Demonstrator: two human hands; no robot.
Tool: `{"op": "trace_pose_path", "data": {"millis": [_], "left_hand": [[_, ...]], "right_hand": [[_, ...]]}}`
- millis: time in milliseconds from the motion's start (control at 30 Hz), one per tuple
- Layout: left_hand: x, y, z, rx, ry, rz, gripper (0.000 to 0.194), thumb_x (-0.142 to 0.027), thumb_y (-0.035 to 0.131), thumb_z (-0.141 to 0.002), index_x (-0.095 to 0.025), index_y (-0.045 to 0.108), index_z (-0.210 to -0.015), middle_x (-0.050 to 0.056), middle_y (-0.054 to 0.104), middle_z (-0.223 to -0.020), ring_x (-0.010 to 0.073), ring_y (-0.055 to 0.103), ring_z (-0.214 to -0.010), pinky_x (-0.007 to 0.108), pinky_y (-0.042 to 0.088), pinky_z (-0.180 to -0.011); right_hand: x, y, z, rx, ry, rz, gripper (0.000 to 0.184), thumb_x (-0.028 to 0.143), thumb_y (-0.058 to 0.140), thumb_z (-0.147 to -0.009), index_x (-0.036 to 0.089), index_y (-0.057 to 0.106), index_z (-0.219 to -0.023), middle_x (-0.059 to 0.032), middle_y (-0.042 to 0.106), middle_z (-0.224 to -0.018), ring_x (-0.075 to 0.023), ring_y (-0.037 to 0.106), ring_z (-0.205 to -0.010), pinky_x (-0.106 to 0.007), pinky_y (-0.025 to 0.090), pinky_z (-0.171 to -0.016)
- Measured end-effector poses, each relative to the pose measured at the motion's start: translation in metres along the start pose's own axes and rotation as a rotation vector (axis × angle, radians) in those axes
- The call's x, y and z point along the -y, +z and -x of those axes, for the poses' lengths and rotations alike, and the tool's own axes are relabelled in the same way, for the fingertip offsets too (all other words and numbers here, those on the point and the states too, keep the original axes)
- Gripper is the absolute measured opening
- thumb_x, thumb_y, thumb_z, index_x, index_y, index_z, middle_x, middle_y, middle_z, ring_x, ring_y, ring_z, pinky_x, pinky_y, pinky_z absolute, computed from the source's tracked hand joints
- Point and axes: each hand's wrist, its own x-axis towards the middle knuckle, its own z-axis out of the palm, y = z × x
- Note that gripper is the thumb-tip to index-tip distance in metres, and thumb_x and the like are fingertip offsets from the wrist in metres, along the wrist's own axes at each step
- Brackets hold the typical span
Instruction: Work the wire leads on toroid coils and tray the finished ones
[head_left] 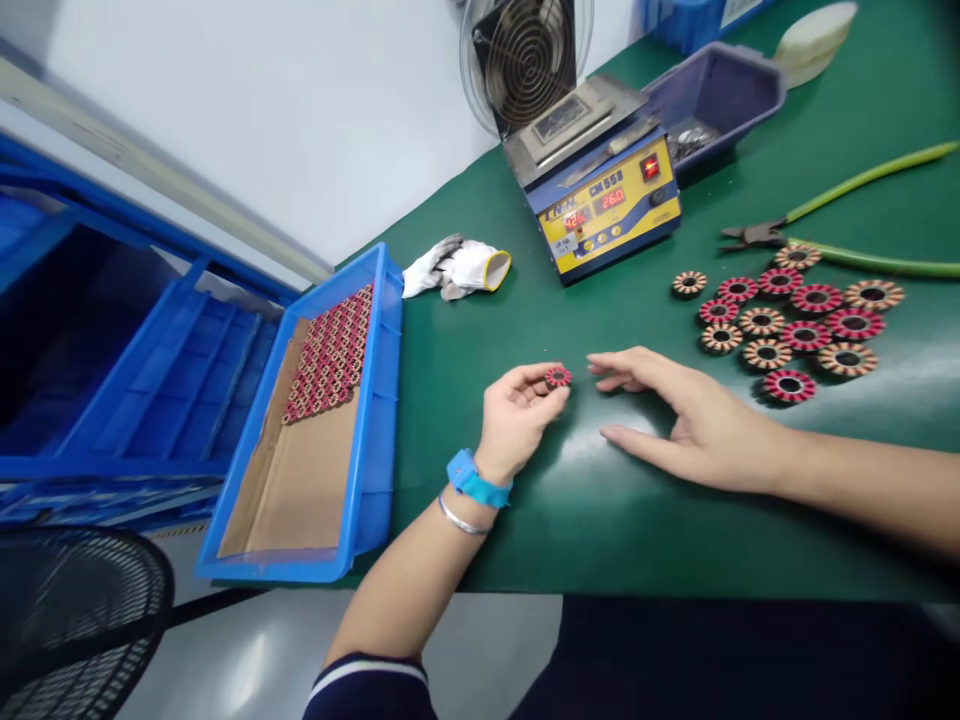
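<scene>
My left hand (517, 415) pinches a small red ring-shaped motor stator (558, 377) between thumb and fingers, just above the green table. To its right, my right hand (675, 415) is open, thumb and fingers spread apart and nothing between them; its fingertips point at the held stator without touching it. Beyond the right hand lies a loose group of red and copper-coloured stators (806, 335). At the left, a blue bin (385, 420) lined with cardboard (300, 500) holds close rows of similar stators (330, 355).
A yellow-and-blue heater unit (611, 210) with lit red digits stands at the back, before a fan (531, 60). Green-handled cutters (757, 235) lie at the right, a purple bin (720, 95) behind. White gloves (469, 268) rest beside the blue bin on the green table (465, 340).
</scene>
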Motion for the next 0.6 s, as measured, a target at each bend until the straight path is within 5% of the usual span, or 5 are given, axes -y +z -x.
{"op": "trace_pose_path", "data": {"millis": [100, 233, 367, 600], "left_hand": [[-0.001, 0.001, 0.022, 0.093, -0.058, 0.065, 0.038, -0.03, 0.089, -0.072, -0.014, 0.072, -0.102, 0.006, 0.074, -0.091, 0.0113, 0.065, -0.076, 0.023, 0.055, -0.07], [-0.001, 0.003, 0.027, 0.183, 0.109, -0.047, 0.034, -0.024, 0.089, -0.071, -0.015, 0.074, -0.1, 0.004, 0.067, -0.092, 0.0101, 0.063, -0.076, 0.018, 0.051, -0.062], [0.0, 0.005, 0.03, 0.252, 0.143, -0.001, 0.03, -0.021, 0.084, -0.078, -0.018, 0.074, -0.106, 0.006, 0.063, -0.105, 0.0092, 0.064, -0.078, 0.015, 0.053, -0.061], [0.001, 0.006, 0.035, 0.281, 0.098, 0.085, 0.029, -0.018, 0.081, -0.081, -0.019, 0.075, -0.109, 0.007, 0.062, -0.11, 0.0122, 0.067, -0.089, 0.014, 0.059, -0.067]], "right_hand": [[-0.002, -0.002, -0.002, 0.029, 0.112, -0.171, 0.067, 0.038, 0.077, -0.085, 0.025, 0.051, -0.145, -0.013, 0.069, -0.128, -0.0302, 0.072, -0.11, -0.049, 0.061, -0.097], [-0.003, -0.005, -0.006, 0.081, 0.158, -0.325, 0.041, 0.037, 0.079, -0.084, 0.023, 0.067, -0.12, -0.0089, 0.073, -0.116, -0.0273, 0.073, -0.108, -0.042, 0.061, -0.097], [-0.002, -0.007, -0.01, 0.071, 0.155, -0.315, 0.018, 0.036, 0.078, -0.083, 0.022, 0.073, -0.095, -0.0073, 0.074, -0.107, -0.024, 0.074, -0.097, -0.036, 0.061, -0.09], [0.003, -0.007, -0.012, 0.076, 0.107, -0.263, 0.005, 0.028, 0.072, -0.088, 0.024, 0.074, -0.086, -0.0057, 0.076, -0.1, -0.0216, 0.074, -0.089, -0.035, 0.06, -0.083]]}}
